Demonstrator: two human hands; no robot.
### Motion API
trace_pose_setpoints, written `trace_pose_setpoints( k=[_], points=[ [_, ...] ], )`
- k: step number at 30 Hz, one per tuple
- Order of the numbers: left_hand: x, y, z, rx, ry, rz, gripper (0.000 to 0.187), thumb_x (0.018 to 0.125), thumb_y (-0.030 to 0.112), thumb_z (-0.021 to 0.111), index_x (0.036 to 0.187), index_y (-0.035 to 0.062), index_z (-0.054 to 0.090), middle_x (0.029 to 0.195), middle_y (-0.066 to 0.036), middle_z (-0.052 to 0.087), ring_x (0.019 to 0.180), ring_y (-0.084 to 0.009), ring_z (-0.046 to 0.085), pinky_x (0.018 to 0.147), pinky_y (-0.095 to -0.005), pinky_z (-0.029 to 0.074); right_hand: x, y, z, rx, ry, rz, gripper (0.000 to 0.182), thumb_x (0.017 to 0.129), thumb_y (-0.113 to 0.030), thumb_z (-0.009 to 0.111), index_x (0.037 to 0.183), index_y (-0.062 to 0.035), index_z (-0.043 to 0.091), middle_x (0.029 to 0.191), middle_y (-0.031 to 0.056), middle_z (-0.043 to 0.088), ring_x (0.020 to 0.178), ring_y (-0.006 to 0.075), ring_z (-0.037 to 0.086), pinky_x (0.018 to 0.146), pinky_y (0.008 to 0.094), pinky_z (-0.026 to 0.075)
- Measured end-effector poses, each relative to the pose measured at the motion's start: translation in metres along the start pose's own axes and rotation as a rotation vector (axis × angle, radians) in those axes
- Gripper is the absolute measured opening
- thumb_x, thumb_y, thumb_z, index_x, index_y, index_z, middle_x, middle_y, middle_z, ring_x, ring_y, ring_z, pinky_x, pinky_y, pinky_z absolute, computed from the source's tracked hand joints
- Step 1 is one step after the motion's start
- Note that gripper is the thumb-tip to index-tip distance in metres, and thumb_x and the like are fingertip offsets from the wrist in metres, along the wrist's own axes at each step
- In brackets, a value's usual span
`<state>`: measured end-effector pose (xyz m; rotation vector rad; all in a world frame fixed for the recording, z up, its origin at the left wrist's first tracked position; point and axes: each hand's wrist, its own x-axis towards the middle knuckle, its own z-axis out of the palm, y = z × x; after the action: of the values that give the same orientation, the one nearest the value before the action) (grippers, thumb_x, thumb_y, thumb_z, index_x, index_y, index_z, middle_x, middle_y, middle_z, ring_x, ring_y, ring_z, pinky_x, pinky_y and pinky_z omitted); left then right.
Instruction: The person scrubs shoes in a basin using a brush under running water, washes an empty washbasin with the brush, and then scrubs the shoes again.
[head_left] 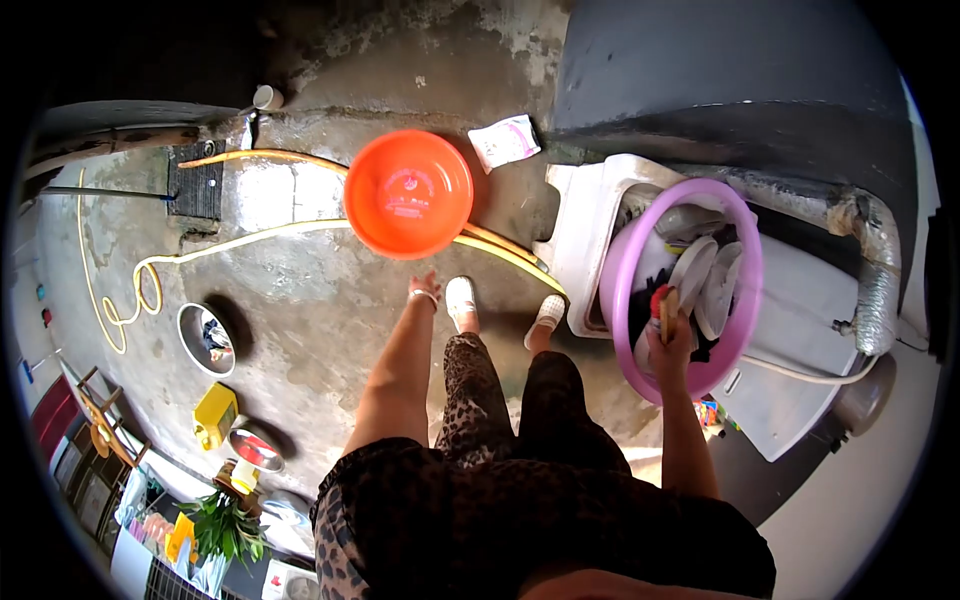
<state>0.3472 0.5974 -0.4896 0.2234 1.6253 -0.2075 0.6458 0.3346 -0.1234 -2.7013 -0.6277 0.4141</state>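
Note:
My left hand, a bracelet at its wrist, reaches out with fingers apart and nothing in it, just short of the orange-red plastic basin. That basin stands over the yellow hose on the wet floor. On the other side, my right hand is closed around a small tan and red thing whose kind I cannot tell. It is over the purple tub, which is tilted on a white stool-like stand. White shoes and dark cloth lie inside the tub.
A yellow hose loops across the floor past my feet. A white packet lies beyond the basin. To the left are a metal bowl with cloth, a yellow jerrycan and a green plant. A foil-wrapped pipe runs at right.

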Motion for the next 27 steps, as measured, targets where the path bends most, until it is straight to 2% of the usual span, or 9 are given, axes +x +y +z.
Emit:
trace_pose_setpoints(
  k=[3, 7, 8, 9, 12, 14, 19, 23, 27],
  points=[
    [-0.037, -0.034, 0.002, 0.799, -0.293, 0.159, 0.046, 0.092, 0.038, 0.027, 0.136, 0.0254, 0.028, 0.137, 0.010, 0.034, 0.117, -0.0147, 0.040, 0.089, -0.0381, 0.032, -0.001, 0.002, -0.003, -0.026, -0.014, -0.029, 0.047, 0.070, -0.020, 0.068, 0.108, -0.0007, 0.047, 0.096, 0.0227, 0.052, 0.091, 0.0422, 0.049, 0.076, 0.0472, 0.040],
    [-0.102, -0.069, 0.045, 0.506, -0.169, 0.566, 0.038, 0.087, 0.019, 0.051, 0.124, 0.0114, 0.046, 0.113, -0.001, 0.057, 0.102, -0.0165, 0.053, 0.089, -0.0310, 0.040, -0.001, 0.004, -0.011, 0.061, -0.036, -0.028, 0.044, 0.071, -0.024, 0.068, 0.104, -0.0020, 0.048, 0.092, 0.0233, 0.053, 0.090, 0.0421, 0.049, 0.076, 0.0478, 0.040],
    [-0.162, -0.066, 0.070, 0.257, -0.120, 0.601, 0.037, 0.085, 0.013, 0.056, 0.120, 0.0055, 0.049, 0.106, -0.007, 0.061, 0.095, -0.0172, 0.057, 0.084, -0.0305, 0.045, -0.001, 0.015, -0.013, 0.125, -0.104, -0.005, 0.044, 0.072, -0.026, 0.068, 0.103, -0.0017, 0.048, 0.093, 0.0232, 0.053, 0.091, 0.0418, 0.049, 0.077, 0.0473, 0.040],
    [-0.172, -0.072, 0.081, 0.297, -0.099, 0.777, 0.040, 0.082, 0.007, 0.061, 0.119, -0.0017, 0.048, 0.100, -0.012, 0.061, 0.086, -0.0165, 0.059, 0.074, -0.0268, 0.048, 0.000, 0.027, -0.011, 0.179, -0.120, -0.038, 0.043, 0.074, -0.027, 0.067, 0.103, -0.0015, 0.049, 0.093, 0.0232, 0.053, 0.091, 0.0416, 0.049, 0.077, 0.0465, 0.040],
    [-0.273, -0.068, 0.119, 0.416, -0.178, 0.959, 0.037, 0.082, 0.008, 0.060, 0.117, -0.0008, 0.050, 0.097, -0.010, 0.062, 0.087, -0.0151, 0.058, 0.077, -0.0268, 0.047, -0.006, 0.045, -0.028, 0.412, -0.274, 0.082, 0.043, 0.076, -0.027, 0.065, 0.107, -0.0008, 0.049, 0.097, 0.0232, 0.055, 0.091, 0.0390, 0.053, 0.078, 0.0429, 0.042],
    [-0.328, -0.069, 0.148, 0.430, -0.227, 1.106, 0.032, 0.083, 0.006, 0.059, 0.113, -0.0016, 0.052, 0.096, -0.009, 0.062, 0.084, -0.0140, 0.058, 0.076, -0.0255, 0.046, -0.018, 0.047, -0.044, 0.563, -0.147, 0.013, 0.044, 0.078, -0.025, 0.065, 0.111, -0.0008, 0.048, 0.099, 0.0214, 0.057, 0.091, 0.0349, 0.056, 0.078, 0.0396, 0.043],
    [-0.422, -0.090, 0.213, 0.598, -0.392, 1.193, 0.033, 0.085, 0.008, 0.059, 0.115, -0.0010, 0.052, 0.098, -0.008, 0.061, 0.080, -0.0132, 0.056, 0.072, -0.0272, 0.047, -0.050, 0.099, -0.083, 0.824, -0.082, 0.162, 0.039, 0.081, -0.020, 0.063, 0.112, -0.0018, 0.049, 0.092, 0.0145, 0.058, 0.082, 0.0252, 0.057, 0.075, 0.0346, 0.044],
    [-0.449, -0.128, 0.244, 0.645, -0.508, 1.070, 0.029, 0.084, 0.014, 0.060, 0.109, 0.0013, 0.057, 0.084, -0.001, 0.060, 0.070, -0.0065, 0.053, 0.061, -0.0187, 0.042, -0.064, 0.168, -0.110, 0.515, 0.039, 0.235, 0.034, 0.076, -0.031, 0.066, 0.092, -0.0028, 0.055, 0.082, 0.0164, 0.062, 0.078, 0.0333, 0.061, 0.068, 0.0411, 0.046],
    [-0.462, -0.166, 0.249, 0.839, -0.513, 1.037, 0.033, 0.084, 0.020, 0.062, 0.113, 0.0051, 0.056, 0.086, -0.001, 0.061, 0.073, -0.0079, 0.057, 0.061, -0.0206, 0.043, -0.039, 0.189, -0.133, 0.417, 0.016, 0.367, 0.041, 0.071, -0.040, 0.068, 0.084, -0.0021, 0.061, 0.077, 0.0166, 0.064, 0.076, 0.0317, 0.062, 0.066, 0.0393, 0.047]
  ],
)
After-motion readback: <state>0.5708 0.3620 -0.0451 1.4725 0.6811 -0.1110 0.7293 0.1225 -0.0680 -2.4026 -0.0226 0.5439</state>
